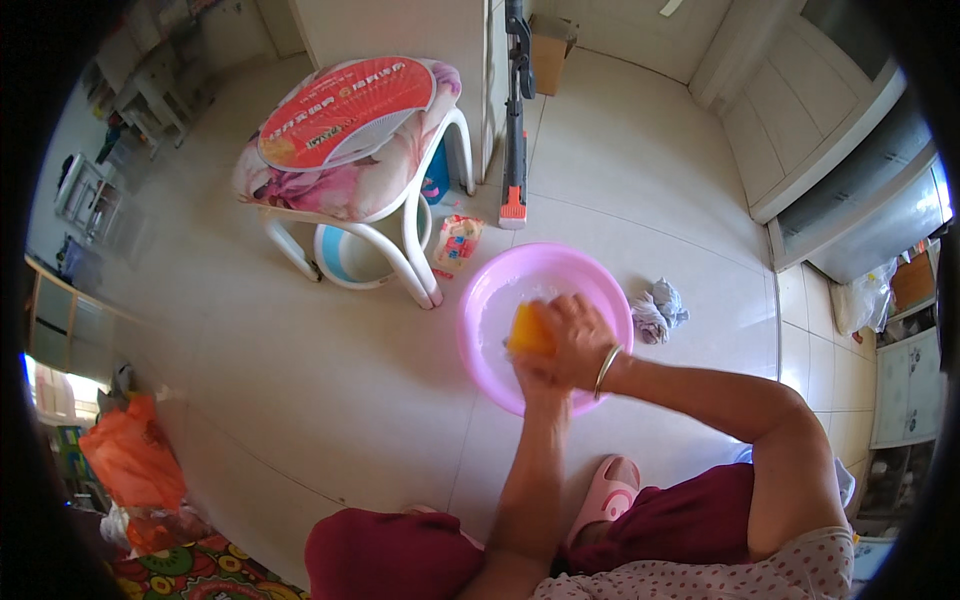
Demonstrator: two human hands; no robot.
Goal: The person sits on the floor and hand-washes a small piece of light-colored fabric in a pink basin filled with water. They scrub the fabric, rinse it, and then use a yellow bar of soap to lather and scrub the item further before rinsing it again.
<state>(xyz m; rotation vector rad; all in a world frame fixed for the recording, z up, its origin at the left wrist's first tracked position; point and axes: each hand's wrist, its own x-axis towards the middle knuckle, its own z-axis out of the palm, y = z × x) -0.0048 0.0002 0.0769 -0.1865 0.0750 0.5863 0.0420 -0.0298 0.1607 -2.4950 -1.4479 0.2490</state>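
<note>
A pink plastic basin (474, 360) of cloudy, sudsy water (495, 307) stands on the tiled floor before me. Over the water, my right hand (583, 330), with a bangle (606, 373) at the wrist, presses against a yellow-orange block-like thing (529, 330). My left hand (534, 369) holds it from below, partly covered by the right. Motion blur hides whether this thing is a sponge, a cloth or soap.
Crumpled grey cloths (660, 309) lie right of the basin. A white-legged stool (409, 247) bears a red hand fan (330, 112); beneath it sits another basin (352, 259). Nearby are a packet (457, 241) and an upright grey-and-orange pole-like tool (514, 150). My pink slipper (607, 491) is close.
</note>
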